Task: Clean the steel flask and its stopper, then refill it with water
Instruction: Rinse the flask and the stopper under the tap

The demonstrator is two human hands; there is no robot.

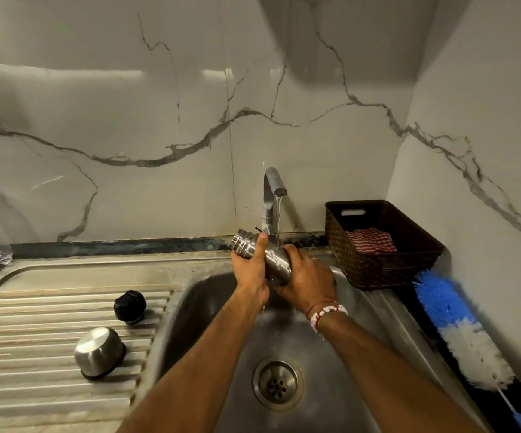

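Rinsing: left hand (250,271) and right hand (310,278) both wrap the steel flask (276,260), tilted under the tap (273,185) so water sheets off; stopper (130,307) parked aside.

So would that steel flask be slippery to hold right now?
Probably slippery: the steel flask is smooth metal, held at the running tap, and looks wet. It looks rigid, so squeezing shouldn't dent it. The left hand and right hand both grip it, likely for control.

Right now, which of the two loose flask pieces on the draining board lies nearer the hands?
The black stopper: small and dark, it sits farther back and more to the right. The shiny steel cap lies closer to the camera.
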